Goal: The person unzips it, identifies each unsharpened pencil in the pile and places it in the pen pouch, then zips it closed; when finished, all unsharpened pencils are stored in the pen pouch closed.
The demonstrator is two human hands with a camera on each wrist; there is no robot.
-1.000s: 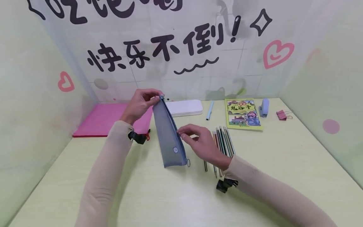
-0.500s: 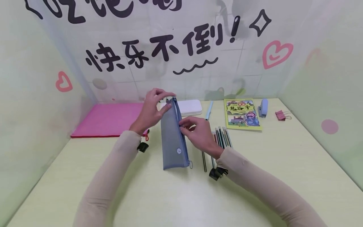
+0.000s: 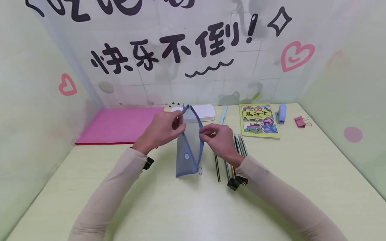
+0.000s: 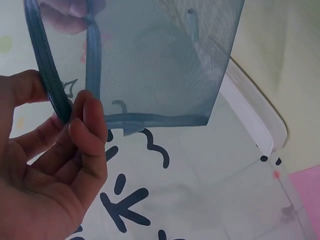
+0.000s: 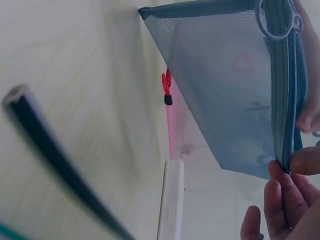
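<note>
A blue-grey mesh zip pouch (image 3: 184, 160) stands on its edge, its zipped mouth spread into a diamond in the head view. My left hand (image 3: 161, 130) pinches the left zipper edge between thumb and fingers. On the opposite edge, my right hand (image 3: 219, 140) pinches the other zipper tape. The left wrist view shows my left fingers (image 4: 87, 125) curled at the zipper tape, with see-through mesh (image 4: 160, 65) beside them. A round pull ring (image 5: 280, 22) hangs at the pouch's near end. Several pencils (image 3: 241, 144) lie beside and partly under my right forearm.
Behind the pouch lies a white case (image 3: 205, 112), with a light-blue pen (image 3: 223, 115) to its right. A pink folder (image 3: 120, 125) lies at left. Farther right are a yellow comic book (image 3: 260, 121), a blue stapler (image 3: 281, 113) and a pink binder clip (image 3: 300, 122).
The left hand has moved from the pouch's far top corner down to its left zipper edge. The two zipper edges have parted, so the mouth gapes wide.
</note>
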